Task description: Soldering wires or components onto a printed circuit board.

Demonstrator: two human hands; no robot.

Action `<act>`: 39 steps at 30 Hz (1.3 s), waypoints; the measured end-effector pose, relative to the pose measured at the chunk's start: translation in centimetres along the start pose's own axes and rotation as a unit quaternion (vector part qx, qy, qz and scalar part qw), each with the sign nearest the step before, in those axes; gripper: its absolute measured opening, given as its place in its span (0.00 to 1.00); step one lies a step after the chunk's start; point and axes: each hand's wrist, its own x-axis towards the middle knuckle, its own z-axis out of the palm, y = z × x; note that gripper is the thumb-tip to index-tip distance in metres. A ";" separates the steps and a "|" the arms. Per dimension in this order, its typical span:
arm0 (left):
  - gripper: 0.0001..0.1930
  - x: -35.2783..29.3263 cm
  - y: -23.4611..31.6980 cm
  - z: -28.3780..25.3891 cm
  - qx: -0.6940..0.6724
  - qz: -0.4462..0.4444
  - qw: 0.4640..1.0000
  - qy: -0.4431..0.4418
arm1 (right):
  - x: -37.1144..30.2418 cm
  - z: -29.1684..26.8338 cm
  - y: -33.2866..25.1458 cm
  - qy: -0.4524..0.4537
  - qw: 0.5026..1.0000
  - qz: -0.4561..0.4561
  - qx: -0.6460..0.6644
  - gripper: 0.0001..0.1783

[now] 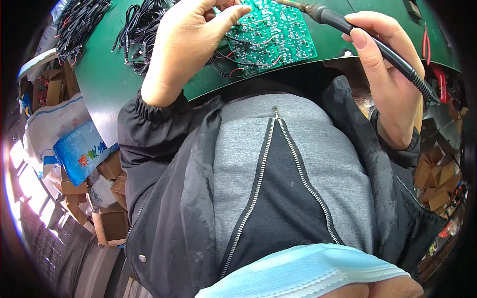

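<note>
A green circuit board, a panel crowded with small components, lies at the table's near edge. Thin red and black wires run onto it, several of them attached along its left part. My left hand is above the board's upper left corner, thumb and fingers pinched together; what they grip is too hidden to make out. In my right hand is a soldering iron with a black handle and cord. Its metal shaft points left over the board's far edge, and the tip is cut off by the top of the picture.
Bundles of black cables lie left of the board, with another bunch at the far left. Red-handled pliers rest on the right of the green table. Cardboard boxes and a blue plastic bag sit below on the left.
</note>
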 end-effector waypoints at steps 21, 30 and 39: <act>0.06 1.5 -0.1 2.2 0.173 0.221 0.959 0.022 | 0.2 0.4 1.1 -0.010 1.000 -0.015 0.018 0.11; 0.05 1.9 -1.4 2.7 0.173 0.258 0.950 0.046 | 0.7 1.0 1.9 -0.043 0.999 -0.013 0.016 0.11; 0.05 1.5 -0.9 2.5 0.190 0.242 0.951 0.035 | 1.6 2.0 0.2 -0.017 0.998 -0.013 -0.065 0.09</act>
